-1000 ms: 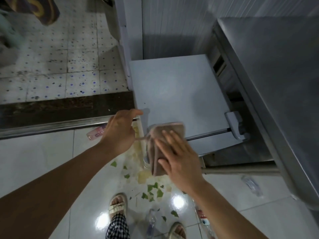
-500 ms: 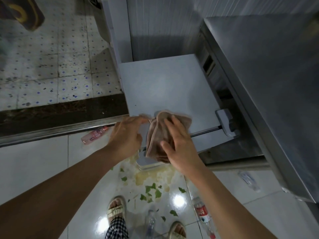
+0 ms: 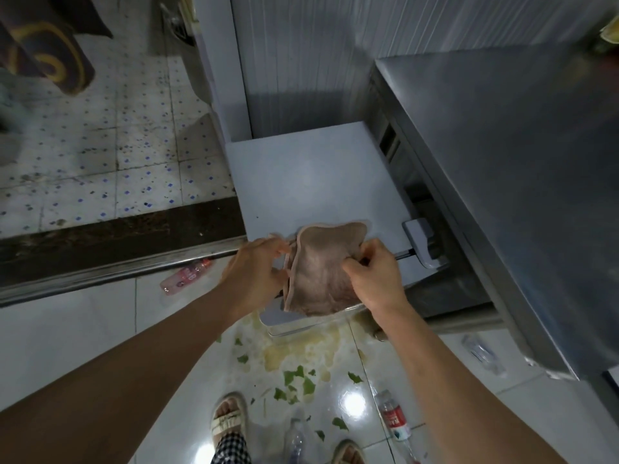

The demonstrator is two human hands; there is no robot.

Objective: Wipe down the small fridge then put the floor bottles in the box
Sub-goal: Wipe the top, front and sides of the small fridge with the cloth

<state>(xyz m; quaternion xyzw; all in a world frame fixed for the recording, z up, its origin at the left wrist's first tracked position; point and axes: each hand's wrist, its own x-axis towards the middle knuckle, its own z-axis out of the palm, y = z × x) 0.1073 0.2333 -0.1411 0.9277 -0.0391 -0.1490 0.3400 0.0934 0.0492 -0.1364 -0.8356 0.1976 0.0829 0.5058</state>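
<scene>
The small white fridge (image 3: 311, 175) stands below me against the wall, its flat top facing up. Over its front edge I hold a brownish-pink cloth (image 3: 318, 272) stretched between both hands. My left hand (image 3: 258, 272) pinches the cloth's left edge, and my right hand (image 3: 375, 276) grips its right side. Bottles lie on the floor: a pink one (image 3: 186, 276) by the metal threshold, a clear one (image 3: 298, 440) between my feet, a red-labelled one (image 3: 395, 418) to the right, and a flattened clear one (image 3: 482, 354) under the counter. No box is in view.
A steel counter (image 3: 502, 162) overhangs the fridge's right side. A yellowish spill (image 3: 301, 349) and green leaf scraps (image 3: 294, 380) cover the glossy tiles in front of the fridge. My sandalled feet (image 3: 227, 420) stand just behind them. A dark threshold (image 3: 117, 242) separates a speckled tiled floor on the left.
The cloth was bunched under my right palm on the fridge's front edge; now both hands hold it spread open. My left hand moved right and took hold of its edge.
</scene>
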